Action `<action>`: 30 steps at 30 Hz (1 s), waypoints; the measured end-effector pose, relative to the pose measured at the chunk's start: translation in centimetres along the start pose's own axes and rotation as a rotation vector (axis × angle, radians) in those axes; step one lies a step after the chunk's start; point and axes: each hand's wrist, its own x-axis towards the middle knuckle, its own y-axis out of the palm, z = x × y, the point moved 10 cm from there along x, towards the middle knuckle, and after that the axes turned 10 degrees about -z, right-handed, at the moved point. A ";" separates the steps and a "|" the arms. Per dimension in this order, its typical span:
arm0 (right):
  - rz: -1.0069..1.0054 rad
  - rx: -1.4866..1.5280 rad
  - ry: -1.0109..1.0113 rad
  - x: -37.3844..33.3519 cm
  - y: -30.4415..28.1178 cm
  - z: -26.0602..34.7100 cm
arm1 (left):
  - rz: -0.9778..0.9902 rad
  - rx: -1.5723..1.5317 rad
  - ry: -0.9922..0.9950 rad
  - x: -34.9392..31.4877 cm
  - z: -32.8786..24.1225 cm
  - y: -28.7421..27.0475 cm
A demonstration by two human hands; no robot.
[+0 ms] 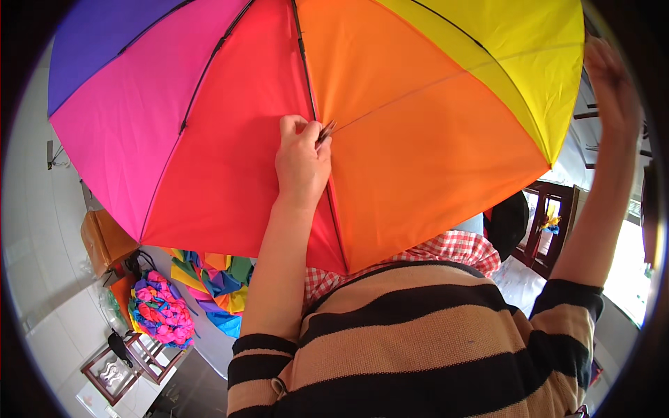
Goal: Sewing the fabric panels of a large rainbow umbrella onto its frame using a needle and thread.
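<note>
A rainbow umbrella canopy (pixel 411 153) lies spread open before me, its dark ribs showing on the near face. At the seam between the red and orange panels, my left hand (pixel 303 157) is closed in a pinch on an umbrella rib (pixel 303 59). A small dark pointed piece (pixel 325 131) pokes out by its fingers; its kind is unclear. From there a thin thread (pixel 418 88) stretches across the orange and yellow panels toward the right. Raised beyond the yellow edge, my right hand (pixel 613 87) is blurred, so its grip cannot be made out.
At left, a pink-and-multicoloured fabric bundle (pixel 162 308) and loose rainbow cloth (pixel 219 285) lie by a brown bag (pixel 106 240). A wooden-framed chair (pixel 115 373) stands below them. Red checked cloth (pixel 463 251) covers my lap. Dark wooden furniture (pixel 550 226) is at right.
</note>
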 end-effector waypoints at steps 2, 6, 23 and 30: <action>-0.210 -0.109 0.011 0.5 0.4 -6.1 | -0.025 -0.040 -0.048 0.2 2.0 -1.3; 0.145 -0.814 0.228 -4.4 10.9 -20.1 | 0.008 -0.527 -0.499 0.6 4.4 -1.4; -0.498 -0.083 0.278 -1.0 4.1 -25.9 | -0.017 -0.166 -0.151 1.4 1.7 -3.1; -0.474 -0.016 -0.002 0.0 -8.0 -14.2 | 0.029 0.160 0.134 0.1 -0.4 -1.3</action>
